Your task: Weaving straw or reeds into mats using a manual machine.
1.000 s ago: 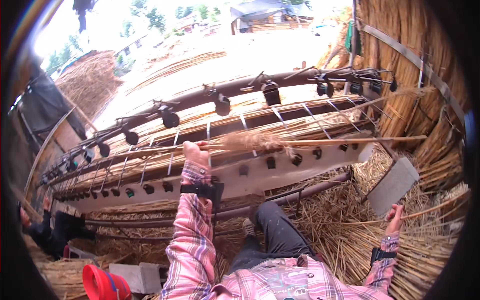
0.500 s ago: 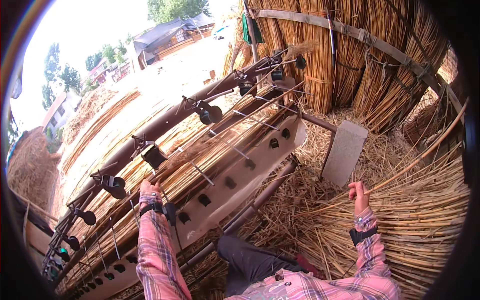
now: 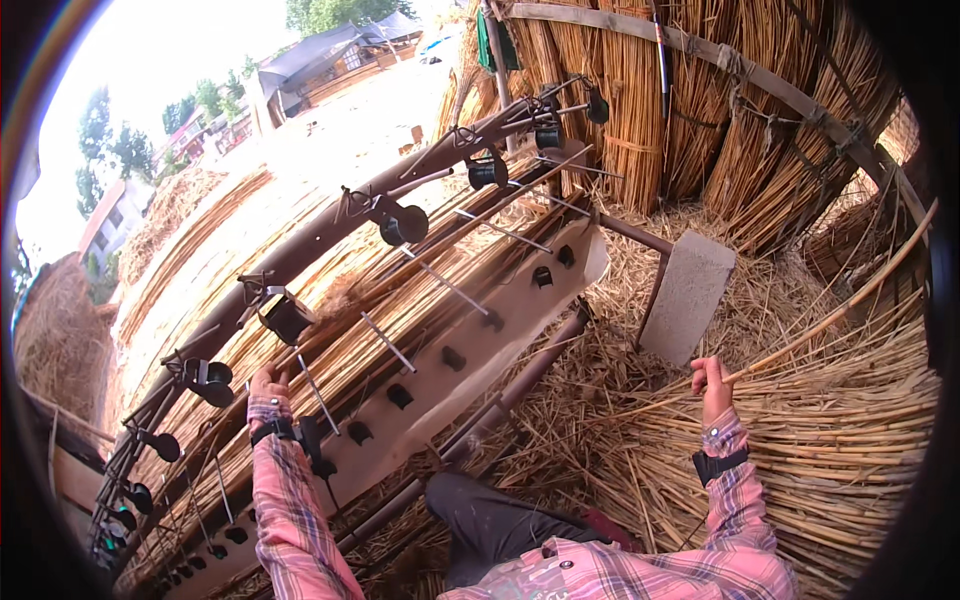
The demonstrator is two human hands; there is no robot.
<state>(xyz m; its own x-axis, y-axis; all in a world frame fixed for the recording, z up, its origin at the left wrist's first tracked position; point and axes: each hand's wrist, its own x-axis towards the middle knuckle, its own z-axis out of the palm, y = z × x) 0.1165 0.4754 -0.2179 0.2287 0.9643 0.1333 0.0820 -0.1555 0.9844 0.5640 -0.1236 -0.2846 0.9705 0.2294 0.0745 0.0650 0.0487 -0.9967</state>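
In the head view, a long slanting frame has a dark steel bar [image 3: 360,210] hung with black spools [image 3: 403,224], over thin rods [image 3: 445,280] lying across rows of reed stalks [image 3: 415,300]. Below them runs a pale panel [image 3: 470,370] with dark pieces along it. My left hand [image 3: 268,390] is at the left part of the rows, fingers curled onto the stalks and partly hidden by them. My right hand [image 3: 714,390] has bent fingers closed on a long curved reed stalk [image 3: 830,320], just below a grey block [image 3: 685,295] and beside a pile of loose reeds [image 3: 820,450].
Tall tied reed bundles [image 3: 630,120] stand behind a curved wooden rail [image 3: 780,95] at the upper right. Loose straw [image 3: 560,470] covers the ground below the frame, around my legs. A straw heap [image 3: 60,340] is at the left, and a tarp-covered shelter [image 3: 335,60] is in the distance.
My view has swung to the right and the co-worker has left it. My left hand has moved down-left along the frame, and the plumed stalk it held lies among the rows. My right hand stays closed.
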